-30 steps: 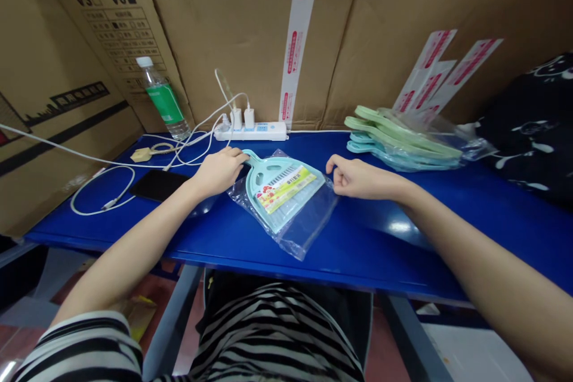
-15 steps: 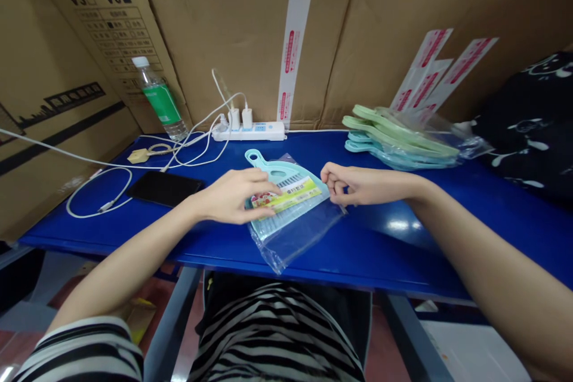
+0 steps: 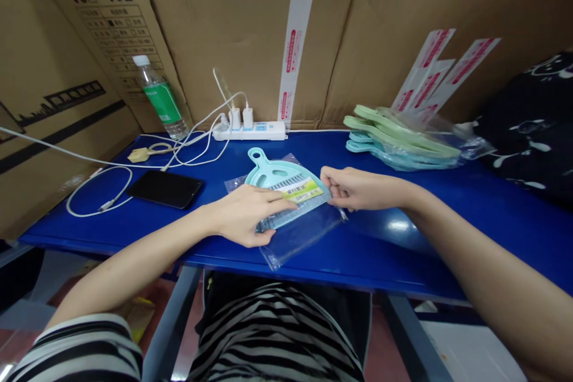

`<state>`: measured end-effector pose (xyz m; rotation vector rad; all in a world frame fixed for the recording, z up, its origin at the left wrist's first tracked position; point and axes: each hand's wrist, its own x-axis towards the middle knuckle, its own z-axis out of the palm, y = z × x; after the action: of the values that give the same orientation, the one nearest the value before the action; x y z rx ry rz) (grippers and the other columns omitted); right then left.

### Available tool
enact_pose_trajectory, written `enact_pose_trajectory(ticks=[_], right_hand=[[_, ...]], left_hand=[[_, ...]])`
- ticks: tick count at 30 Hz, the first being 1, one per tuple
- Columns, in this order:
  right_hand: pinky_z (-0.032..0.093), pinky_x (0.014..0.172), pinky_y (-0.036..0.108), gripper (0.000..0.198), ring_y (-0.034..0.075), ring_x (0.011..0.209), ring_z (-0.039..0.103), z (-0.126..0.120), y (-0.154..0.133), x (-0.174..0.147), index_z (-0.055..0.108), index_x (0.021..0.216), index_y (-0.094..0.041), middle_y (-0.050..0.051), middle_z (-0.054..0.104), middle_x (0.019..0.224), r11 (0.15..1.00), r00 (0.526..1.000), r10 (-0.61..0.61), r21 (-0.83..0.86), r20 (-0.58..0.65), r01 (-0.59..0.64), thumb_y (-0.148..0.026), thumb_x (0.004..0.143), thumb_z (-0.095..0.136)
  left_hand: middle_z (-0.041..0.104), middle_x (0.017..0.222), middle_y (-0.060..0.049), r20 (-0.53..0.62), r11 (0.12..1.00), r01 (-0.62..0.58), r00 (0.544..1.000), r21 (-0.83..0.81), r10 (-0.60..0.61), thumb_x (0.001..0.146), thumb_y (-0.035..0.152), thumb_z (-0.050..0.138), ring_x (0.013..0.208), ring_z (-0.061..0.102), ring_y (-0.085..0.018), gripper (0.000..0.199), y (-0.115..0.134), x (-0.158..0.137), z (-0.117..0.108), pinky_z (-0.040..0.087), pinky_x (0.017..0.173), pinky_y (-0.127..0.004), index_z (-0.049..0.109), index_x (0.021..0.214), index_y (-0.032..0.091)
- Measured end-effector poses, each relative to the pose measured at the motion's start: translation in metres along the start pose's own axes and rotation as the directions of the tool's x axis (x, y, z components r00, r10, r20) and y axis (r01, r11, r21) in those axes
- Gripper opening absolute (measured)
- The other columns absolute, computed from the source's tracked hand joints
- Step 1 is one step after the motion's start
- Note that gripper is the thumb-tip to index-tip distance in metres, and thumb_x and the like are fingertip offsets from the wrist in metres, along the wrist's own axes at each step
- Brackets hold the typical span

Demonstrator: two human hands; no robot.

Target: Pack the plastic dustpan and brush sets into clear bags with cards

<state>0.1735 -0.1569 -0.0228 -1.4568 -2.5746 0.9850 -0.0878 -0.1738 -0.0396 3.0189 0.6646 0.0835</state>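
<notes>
A light-blue dustpan lies on the blue table, inside a clear plastic bag whose loose end reaches toward the table's front edge. Across the pan runs a yellow-green printed label, with a row of grey teeth or bristles beside it. My left hand rests over the pan's left part and the label, its fingers stretched out, covering what is beneath. At the right corner of the pan, my right hand is closed, its fingertips pinching the edge of the bag.
Several bagged green and blue dustpans are piled at the back right. A black phone, white cables, a power strip and a water bottle stand or lie to the left. Cardboard walls the back; dark patterned fabric is at right.
My left hand has slid toward me and to the right over the pan, uncovering more of its upper left. My right hand stays at the corner, its fingers turned slightly downward.
</notes>
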Motion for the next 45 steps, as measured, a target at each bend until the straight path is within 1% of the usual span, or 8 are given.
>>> enact_pose_trajectory(ticks=[7, 13, 19, 22, 26, 33, 38, 45], right_hand=[[0.041, 0.05, 0.025, 0.03, 0.012, 0.042, 0.057, 0.005, -0.011, -0.008, 0.029, 0.073, -0.027, -0.01, 0.056, 0.051, 0.993, 0.993, 0.111, -0.038, 0.036, -0.11, -0.008, 0.068, 0.051], [0.04, 0.05, 0.026, 0.026, 0.013, 0.045, 0.058, 0.008, -0.021, -0.013, 0.032, 0.072, -0.026, -0.006, 0.057, 0.056, 0.979, 0.976, 0.188, -0.107, 0.112, -0.176, -0.008, 0.074, 0.051], [0.034, 0.056, 0.029, 0.026, 0.02, 0.062, 0.056, 0.007, -0.022, -0.011, 0.038, 0.071, -0.026, 0.001, 0.058, 0.063, 0.893, 0.993, -0.028, -0.449, -0.115, -0.027, -0.031, 0.08, 0.062], [0.034, 0.058, 0.028, 0.022, 0.018, 0.062, 0.054, 0.011, -0.023, -0.008, 0.041, 0.075, -0.025, 0.002, 0.059, 0.07, 0.885, 0.981, -0.154, -0.457, -0.119, 0.083, -0.029, 0.08, 0.062], [0.035, 0.06, 0.027, 0.014, 0.016, 0.062, 0.052, 0.015, -0.023, -0.005, 0.043, 0.076, -0.023, 0.002, 0.059, 0.074, 0.878, 0.957, -0.271, -0.435, -0.104, 0.202, -0.017, 0.08, 0.056], [0.035, 0.06, 0.026, 0.012, 0.015, 0.062, 0.051, 0.014, -0.019, -0.005, 0.048, 0.075, -0.022, 0.003, 0.06, 0.074, 0.885, 0.944, -0.32, -0.38, -0.074, 0.27, -0.015, 0.085, 0.049], [0.036, 0.06, 0.025, 0.014, 0.014, 0.063, 0.05, 0.014, -0.016, -0.005, 0.048, 0.074, -0.021, 0.002, 0.06, 0.073, 0.893, 0.933, -0.352, -0.327, -0.075, 0.31, -0.011, 0.083, 0.048], [0.039, 0.063, 0.026, 0.016, 0.014, 0.063, 0.051, 0.02, -0.016, -0.003, 0.054, 0.079, -0.02, 0.001, 0.058, 0.071, 0.913, 0.956, -0.283, -0.328, -0.083, 0.242, -0.005, 0.075, 0.05]], left_hand=[[0.069, 0.115, -0.01, -0.037, 0.997, -0.002, 0.999, 0.081, 0.004, 0.079, 0.017, 0.054, 0.099, 0.068, -0.023, 0.05, -0.013, -0.001, -0.001, 0.053, 0.081, -0.031, 0.058, 0.129, 0.017], [0.07, 0.113, -0.009, -0.062, 0.986, 0.007, 0.998, 0.168, 0.003, 0.081, 0.015, 0.049, 0.103, 0.067, -0.023, 0.04, -0.022, -0.005, -0.003, 0.054, 0.085, -0.034, 0.062, 0.118, 0.02], [0.07, 0.102, -0.009, -0.078, 0.957, -0.049, 0.994, 0.285, 0.074, 0.095, 0.029, 0.048, 0.088, 0.068, -0.02, 0.026, -0.019, -0.001, 0.002, 0.053, 0.075, -0.03, 0.063, 0.112, 0.017], [0.069, 0.094, -0.008, -0.118, 0.921, -0.071, 0.985, 0.382, 0.125, 0.096, 0.024, 0.045, 0.081, 0.066, -0.019, 0.022, -0.016, 0.001, 0.005, 0.052, 0.07, -0.029, 0.062, 0.106, 0.016], [0.068, 0.089, -0.006, -0.141, 0.898, -0.096, 0.975, 0.429, 0.171, 0.094, 0.016, 0.045, 0.078, 0.065, -0.018, 0.02, -0.015, 0.002, 0.006, 0.051, 0.067, -0.028, 0.061, 0.107, 0.015], [0.068, 0.088, -0.005, -0.161, 0.922, -0.091, 0.974, 0.376, 0.162, 0.096, 0.019, 0.045, 0.075, 0.065, -0.017, 0.018, -0.015, 0.002, 0.006, 0.05, 0.066, -0.027, 0.06, 0.104, 0.015], [0.066, 0.082, -0.004, -0.116, 0.935, -0.091, 0.984, 0.341, 0.139, 0.093, 0.014, 0.043, 0.072, 0.062, -0.017, 0.018, -0.016, 0.001, 0.004, 0.047, 0.061, -0.026, 0.061, 0.096, 0.016], [0.065, 0.084, -0.004, -0.047, 0.979, -0.103, 0.993, 0.178, 0.113, 0.084, 0.008, 0.047, 0.071, 0.06, -0.016, 0.017, -0.016, -0.001, 0.0, 0.044, 0.059, -0.026, 0.06, 0.089, 0.017]])
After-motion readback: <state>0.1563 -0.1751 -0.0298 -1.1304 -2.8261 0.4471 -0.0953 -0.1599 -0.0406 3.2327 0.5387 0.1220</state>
